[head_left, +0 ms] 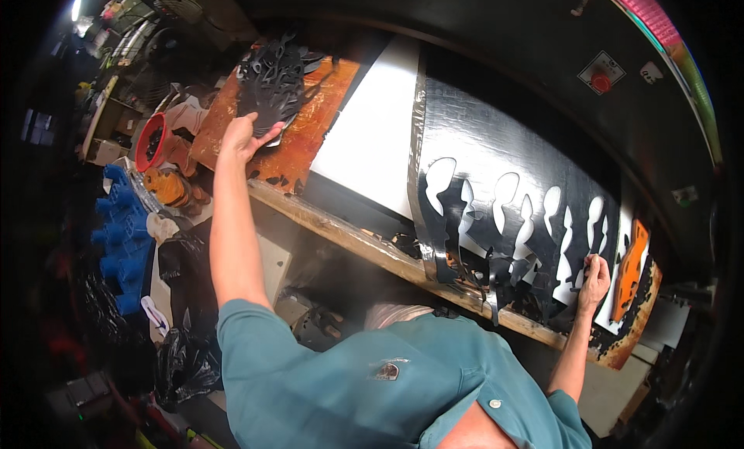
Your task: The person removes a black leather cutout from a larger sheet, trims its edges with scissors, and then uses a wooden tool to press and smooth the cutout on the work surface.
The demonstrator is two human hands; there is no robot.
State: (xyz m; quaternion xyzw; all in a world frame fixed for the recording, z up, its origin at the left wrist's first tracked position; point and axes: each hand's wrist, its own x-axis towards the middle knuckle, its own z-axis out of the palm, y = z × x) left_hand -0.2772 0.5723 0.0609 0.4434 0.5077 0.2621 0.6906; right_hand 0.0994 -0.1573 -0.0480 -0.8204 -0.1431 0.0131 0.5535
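My left hand reaches to the near edge of a pile of black cut-out pieces, its thumb and fingers apart. Part of the fingers is against the pile. That pile lies on an orange-brown board. At the right, my right hand has its fingertips pinched together beside the cut edge of a large shiny black sheet. What they hold, if anything, is too small to make out. Sole-shaped holes run along the sheet's near side, with strips hanging down. An orange cutting die lies just right of that hand.
A white board shows left of the sheet. A worn wooden edge borders the bench. At the left are a red bowl with dark bits, blue moulded pieces and black plastic bags. A red button sits on the dark machine.
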